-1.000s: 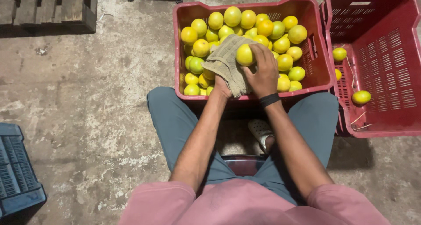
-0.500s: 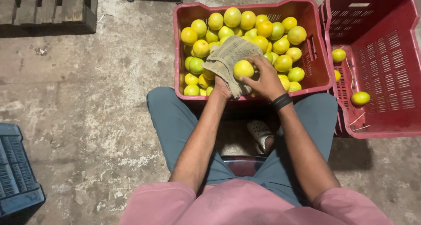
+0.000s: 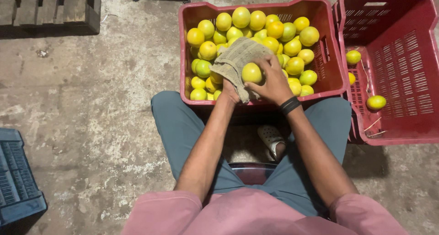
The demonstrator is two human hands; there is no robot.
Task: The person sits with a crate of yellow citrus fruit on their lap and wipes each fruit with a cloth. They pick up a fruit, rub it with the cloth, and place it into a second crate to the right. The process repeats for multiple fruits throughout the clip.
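Observation:
A red plastic crate [image 3: 188, 56] in front of me is heaped with yellow-green citrus fruits [image 3: 256, 21]. My right hand [image 3: 273, 81] grips one yellow fruit [image 3: 252, 72] over the crate's near side and presses it against a grey-green cloth [image 3: 236, 61]. My left hand [image 3: 230, 94] is mostly hidden under that cloth and holds it from below. A black band sits on my right wrist.
A second red crate [image 3: 402, 134] at the right holds three loose fruits [image 3: 376, 102]. A wooden pallet [image 3: 50, 8] lies at top left and a blue crate [image 3: 18, 184] at the left edge. A sandalled foot [image 3: 270, 139] rests between my knees on the concrete floor.
My right hand has turned and slid the fruit a little lower and to the left against the cloth. The left hand and the cloth stay in place.

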